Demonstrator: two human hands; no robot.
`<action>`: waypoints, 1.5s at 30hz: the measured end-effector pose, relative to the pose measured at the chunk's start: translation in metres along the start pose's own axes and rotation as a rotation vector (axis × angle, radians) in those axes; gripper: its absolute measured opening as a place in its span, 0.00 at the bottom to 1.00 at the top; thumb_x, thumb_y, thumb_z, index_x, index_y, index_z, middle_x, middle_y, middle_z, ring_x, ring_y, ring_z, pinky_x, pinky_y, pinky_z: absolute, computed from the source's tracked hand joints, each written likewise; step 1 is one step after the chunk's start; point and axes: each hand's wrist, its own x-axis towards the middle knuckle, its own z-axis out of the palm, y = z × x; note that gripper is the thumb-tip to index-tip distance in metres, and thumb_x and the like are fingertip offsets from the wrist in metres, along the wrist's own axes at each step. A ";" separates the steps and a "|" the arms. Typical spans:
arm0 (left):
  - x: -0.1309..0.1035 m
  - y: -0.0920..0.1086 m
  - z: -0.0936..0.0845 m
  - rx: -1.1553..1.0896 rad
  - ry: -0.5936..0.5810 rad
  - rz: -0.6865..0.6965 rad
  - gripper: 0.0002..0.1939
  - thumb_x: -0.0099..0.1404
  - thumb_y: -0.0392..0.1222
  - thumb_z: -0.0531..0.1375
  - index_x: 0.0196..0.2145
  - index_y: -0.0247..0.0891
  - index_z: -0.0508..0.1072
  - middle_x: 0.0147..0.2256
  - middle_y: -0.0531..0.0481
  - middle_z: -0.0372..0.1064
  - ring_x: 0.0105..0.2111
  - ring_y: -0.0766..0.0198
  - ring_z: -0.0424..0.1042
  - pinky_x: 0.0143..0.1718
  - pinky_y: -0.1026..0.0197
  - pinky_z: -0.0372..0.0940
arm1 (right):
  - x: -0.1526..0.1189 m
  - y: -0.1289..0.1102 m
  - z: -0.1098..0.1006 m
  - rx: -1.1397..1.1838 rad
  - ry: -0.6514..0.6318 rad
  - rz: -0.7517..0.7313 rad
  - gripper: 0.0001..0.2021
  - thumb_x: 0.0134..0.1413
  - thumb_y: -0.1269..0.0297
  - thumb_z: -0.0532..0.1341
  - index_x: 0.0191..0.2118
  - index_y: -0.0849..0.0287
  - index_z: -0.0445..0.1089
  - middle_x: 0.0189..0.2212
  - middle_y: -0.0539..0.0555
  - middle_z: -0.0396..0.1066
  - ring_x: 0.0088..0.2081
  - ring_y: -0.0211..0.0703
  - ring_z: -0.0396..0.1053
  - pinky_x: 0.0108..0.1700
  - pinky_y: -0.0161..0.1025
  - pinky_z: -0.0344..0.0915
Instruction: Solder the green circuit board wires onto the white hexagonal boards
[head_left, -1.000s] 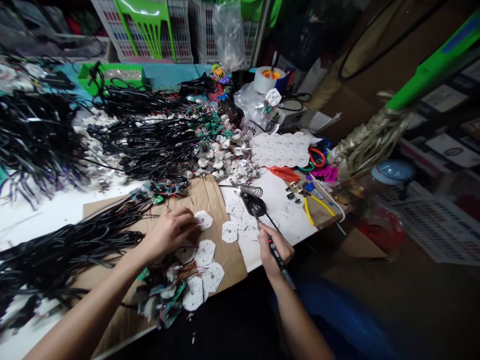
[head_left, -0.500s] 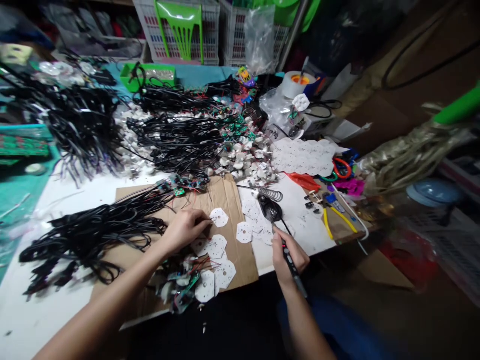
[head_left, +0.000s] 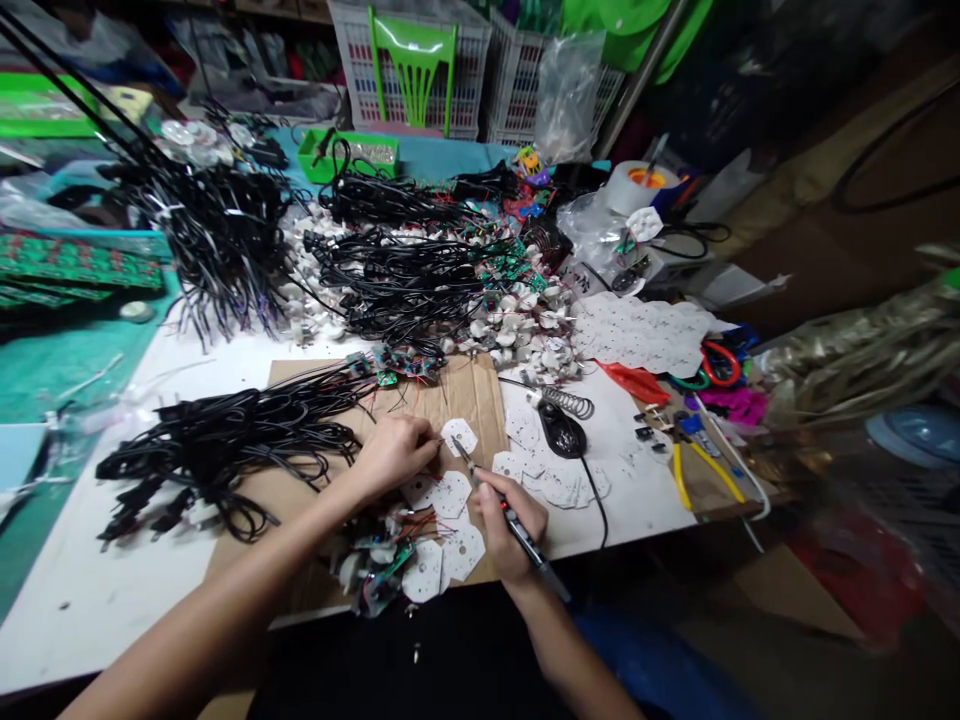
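My right hand [head_left: 510, 520] is wrapped round a dark soldering iron [head_left: 521, 533], its tip over a white octagonal board [head_left: 460, 437] on the cardboard [head_left: 480, 393]. Beside that board's left edge, my left hand [head_left: 401, 450] is pinched on something too small to make out. More white boards [head_left: 450, 495] lie just below, next to small circuit parts with red wires [head_left: 382, 560]. A black soldering stand with a coil [head_left: 562, 430] sits to the right of the cardboard, near a spread of white boards [head_left: 559, 480].
Bundled black cables [head_left: 240, 440] lie left of my left forearm. Behind are more black cables [head_left: 405, 280] and white parts [head_left: 525, 330]. Yellow-handled pliers [head_left: 709, 470] rest at the right edge. A green chair [head_left: 414, 70] stands beyond the table.
My right hand has brought the soldering iron left from the stand to the octagonal board. My left hand stays pinched beside that board. The whole view has shifted, with things appearing farther right.
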 end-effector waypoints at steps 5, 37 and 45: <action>0.001 -0.001 0.000 -0.018 0.004 0.002 0.10 0.67 0.39 0.58 0.31 0.36 0.79 0.33 0.43 0.80 0.35 0.58 0.76 0.38 0.60 0.63 | 0.000 0.004 0.005 0.022 -0.015 0.042 0.13 0.67 0.59 0.60 0.45 0.57 0.82 0.24 0.52 0.79 0.24 0.42 0.77 0.32 0.38 0.78; 0.003 0.002 -0.003 -0.033 -0.043 -0.040 0.10 0.66 0.38 0.59 0.32 0.37 0.80 0.33 0.46 0.81 0.33 0.60 0.77 0.36 0.61 0.64 | 0.003 0.006 -0.003 0.140 0.000 0.138 0.15 0.68 0.57 0.60 0.45 0.59 0.81 0.24 0.51 0.79 0.23 0.39 0.76 0.29 0.34 0.76; -0.008 -0.008 -0.004 -0.210 0.017 0.098 0.07 0.66 0.40 0.63 0.41 0.39 0.79 0.37 0.49 0.81 0.36 0.62 0.78 0.37 0.63 0.66 | 0.001 0.010 -0.009 0.143 0.013 0.147 0.15 0.68 0.56 0.60 0.46 0.58 0.81 0.25 0.52 0.80 0.22 0.39 0.76 0.28 0.34 0.76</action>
